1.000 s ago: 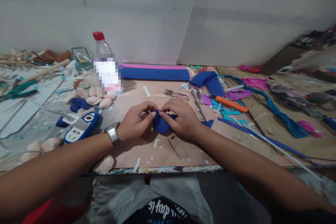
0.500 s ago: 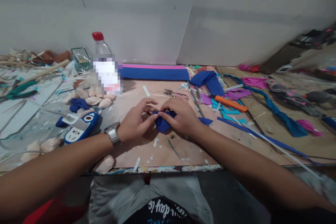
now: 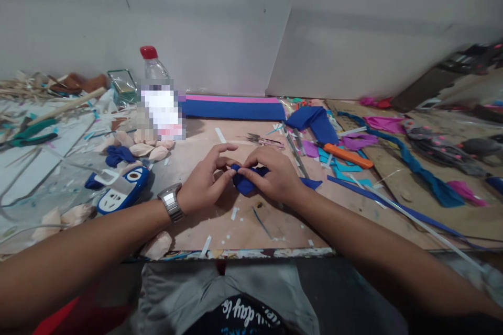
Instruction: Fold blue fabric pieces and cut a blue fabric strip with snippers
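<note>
Blue fabric point(image 3: 244, 184) | both hands point(image 3: 272, 174): pinching it | red-capped bottle point(image 3: 156, 69): closed, standing, lower part blurred, contents unclear

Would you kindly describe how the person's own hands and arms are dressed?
Both the left hand and right hand are ungloved. A silver-coloured wristwatch with a linked band circles the left wrist; the right wrist is bare. A dark sleeve shows at the right arm's lower end.

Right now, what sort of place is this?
Probably a craft workshop, perhaps one for cloth work: the held blue cloth, small snips lying just beyond it, and green-handled pliers off to the left suggest that.
</note>
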`<state>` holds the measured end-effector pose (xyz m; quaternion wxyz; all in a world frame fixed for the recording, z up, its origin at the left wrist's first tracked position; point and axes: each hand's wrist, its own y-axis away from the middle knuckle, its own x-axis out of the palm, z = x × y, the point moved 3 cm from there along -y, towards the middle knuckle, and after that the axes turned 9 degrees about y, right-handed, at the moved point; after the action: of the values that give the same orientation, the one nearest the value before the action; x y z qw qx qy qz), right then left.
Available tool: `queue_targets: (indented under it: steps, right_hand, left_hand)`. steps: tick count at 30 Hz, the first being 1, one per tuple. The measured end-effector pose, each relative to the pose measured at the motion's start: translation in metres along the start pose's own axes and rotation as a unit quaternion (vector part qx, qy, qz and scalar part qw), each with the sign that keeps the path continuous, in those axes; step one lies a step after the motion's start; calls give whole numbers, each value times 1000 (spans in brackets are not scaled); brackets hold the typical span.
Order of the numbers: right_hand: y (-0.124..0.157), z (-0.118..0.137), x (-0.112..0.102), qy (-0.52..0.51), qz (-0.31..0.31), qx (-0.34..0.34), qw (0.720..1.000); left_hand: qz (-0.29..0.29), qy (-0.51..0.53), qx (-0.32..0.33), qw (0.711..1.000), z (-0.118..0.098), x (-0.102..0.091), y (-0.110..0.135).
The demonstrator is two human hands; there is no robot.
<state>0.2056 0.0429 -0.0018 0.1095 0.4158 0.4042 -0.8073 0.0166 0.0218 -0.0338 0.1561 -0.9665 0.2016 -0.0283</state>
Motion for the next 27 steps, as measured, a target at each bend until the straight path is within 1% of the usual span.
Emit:
queue_targets:
  steps: [3, 9, 13, 16, 20, 23, 27]
  right_hand:
    - [0, -1, 1, -4, 9, -8, 1000]
    - [1, 1, 5, 9, 62, -54, 997]
    - [1, 4, 6, -5, 70, -61, 996]
    - [-1, 5, 3, -28, 41, -65, 997]
    - [-1, 0, -5, -28, -45, -34, 998]
    - [0, -2, -8, -28, -93, -1, 995]
    - [1, -1, -11, -35, -120, 25, 992]
  left_hand:
    - [5, 10, 0, 1000, -1, 1, -1]
    - [10, 15, -5, 1000, -1, 0, -3]
    - [10, 38, -25, 999, 1, 1, -3]
    - [-1, 46, -25, 999, 2, 0, -4]
    - [-33, 7, -18, 999, 2, -3, -5]
    - [-40, -15, -58, 997, 3, -5, -7]
    - [-18, -20, -135, 990, 3, -4, -8]
